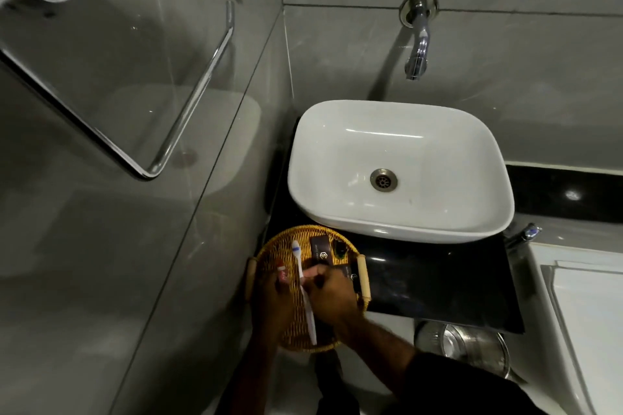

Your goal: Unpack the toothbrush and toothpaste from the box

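A round woven tray with wooden handles sits on the black counter in front of the sink. Over it, my right hand pinches a white toothbrush near its middle, bristle end pointing away from me. My left hand holds a small red and white toothpaste tube at the tray's left side. A dark brown box lies on the tray beyond my hands, and a second dark box lies by the right handle, partly hidden by my right hand.
A white basin stands behind the tray under a chrome wall spout. A small dark bottle lies on the tray. A glass partition with a chrome bar is at left. A steel bin sits below the counter at right.
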Tool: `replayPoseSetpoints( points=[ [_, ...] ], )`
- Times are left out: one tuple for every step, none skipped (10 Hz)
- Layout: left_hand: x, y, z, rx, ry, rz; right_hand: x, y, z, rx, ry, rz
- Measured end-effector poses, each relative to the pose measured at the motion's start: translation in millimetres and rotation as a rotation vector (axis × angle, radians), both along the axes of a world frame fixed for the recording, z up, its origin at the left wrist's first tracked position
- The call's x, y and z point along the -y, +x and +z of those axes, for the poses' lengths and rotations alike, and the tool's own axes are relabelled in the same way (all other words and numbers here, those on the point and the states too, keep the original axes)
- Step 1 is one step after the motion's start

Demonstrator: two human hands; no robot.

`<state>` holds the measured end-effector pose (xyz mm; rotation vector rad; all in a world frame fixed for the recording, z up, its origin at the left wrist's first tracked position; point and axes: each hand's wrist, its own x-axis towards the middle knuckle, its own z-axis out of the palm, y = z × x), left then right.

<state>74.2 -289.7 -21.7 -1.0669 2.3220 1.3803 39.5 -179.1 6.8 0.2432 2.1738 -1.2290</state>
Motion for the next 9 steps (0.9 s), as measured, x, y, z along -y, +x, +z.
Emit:
replayPoseSetpoints(
  points=[
    [-4,4,-3,0.0,-0.05,-0.02,10,-15,-9,-0.048,0.153,0.095],
    [-6,3,-4,-0.01,-0.115,-0.015,13,-24,-19,-0.063,0.281,0.254],
    [-6,1,-2,-0.023,-0.157,-0.027,13,-30,-27,-0.098,0.372,0.408],
    [-4,-2,-5,0.023,-0.208,-0.093,12,-34,-33,-0.157,0.433,0.51],
    [-4,-4,-8,0.048,-0.222,-0.074,10,-34,-38,-0.224,0.436,0.553],
    [-8,-5,-10,0.063,-0.228,-0.06,7,-30,-39,-0.283,0.38,0.544],
    [-10,-2,-11,0.067,-0.214,-0.038,1,-25,-43,-0.308,0.315,0.538],
    [-13,1,-15,0.085,-0.287,-0.061,-8,-21,-42,-0.297,0.265,0.561],
    [-19,6,-20,0.056,-0.397,-0.041,-22,-14,-33,-0.293,0.195,0.555]
  ],
)
